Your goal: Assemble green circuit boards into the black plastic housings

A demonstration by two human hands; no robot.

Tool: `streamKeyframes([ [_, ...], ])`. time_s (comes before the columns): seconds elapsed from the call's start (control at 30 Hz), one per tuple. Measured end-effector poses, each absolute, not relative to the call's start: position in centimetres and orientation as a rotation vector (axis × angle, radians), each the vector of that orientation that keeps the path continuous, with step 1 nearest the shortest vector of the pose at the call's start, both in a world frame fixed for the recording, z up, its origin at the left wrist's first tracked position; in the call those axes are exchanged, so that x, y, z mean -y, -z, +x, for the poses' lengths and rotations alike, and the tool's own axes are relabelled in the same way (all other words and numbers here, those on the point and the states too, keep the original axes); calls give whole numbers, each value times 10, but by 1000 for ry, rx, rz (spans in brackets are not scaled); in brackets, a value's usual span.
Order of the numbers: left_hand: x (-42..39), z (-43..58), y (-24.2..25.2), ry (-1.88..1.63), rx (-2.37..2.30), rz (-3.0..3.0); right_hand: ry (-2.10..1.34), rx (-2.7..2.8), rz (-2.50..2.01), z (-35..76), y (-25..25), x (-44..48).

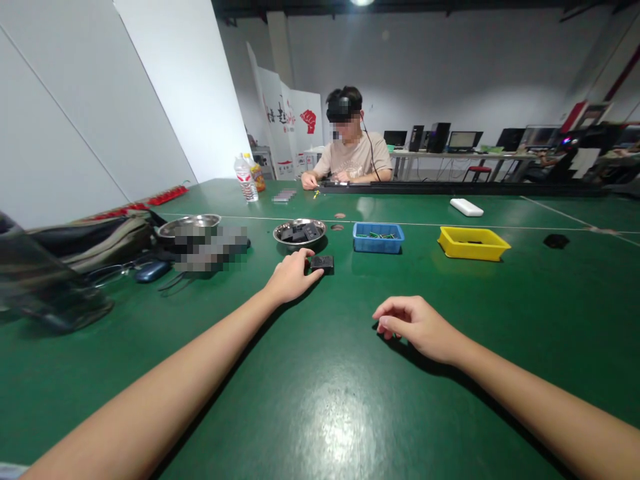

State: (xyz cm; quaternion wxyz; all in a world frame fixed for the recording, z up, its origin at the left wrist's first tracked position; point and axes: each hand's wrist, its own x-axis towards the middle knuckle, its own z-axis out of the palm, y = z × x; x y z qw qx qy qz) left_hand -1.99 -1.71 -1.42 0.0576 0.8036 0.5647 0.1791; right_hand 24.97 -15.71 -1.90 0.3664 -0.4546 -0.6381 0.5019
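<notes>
My left hand (293,279) reaches forward over the green table, its thumb and fingers around the left end of a small black plastic box (323,264). That box rests on the tabletop just in front of a steel bowl (283,241) holding several similar black pieces (304,233). Nearer to me on the right, my right hand (413,327) rests by the table surface with loosely curled fingers, a gap between thumb and fingertips, and nothing visible in it. Ahead of it stands a blue bin (379,246) with small green and metal parts.
A yellow bin (473,249) and a white block (467,207) are at the right. Leftward lie a second steel bowl (187,225), a bag (100,243) and a computer mouse (153,271). Bottles (246,180) stand farther back. Another person (353,150) works across the table.
</notes>
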Motion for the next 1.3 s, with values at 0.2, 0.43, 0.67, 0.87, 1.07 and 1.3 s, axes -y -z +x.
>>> streamKeyframes([
  [0.2, 16, -19, 17, -532, -1713, 2462, -1259, 1664, -1162, 249, 21, 157],
  [0.43, 14, -20, 16, -576, -1858, 2359, -1249, 1680, -1165, 247, 20, 157],
  [0.67, 7, -26, 14, -582, -1845, 2343, -1198, 1706, -1172, 245, 19, 158],
  [0.87, -12, -48, 5, -571, -1694, 2346, -1181, 1728, -1178, 245, 19, 158],
  [1.07, -24, -64, 3, -674, -1696, 2182, -1205, 1726, -1188, 245, 19, 158],
  [1.3, -45, -74, 0, -791, -2029, 1864, -1200, 1738, -1208, 245, 18, 158],
])
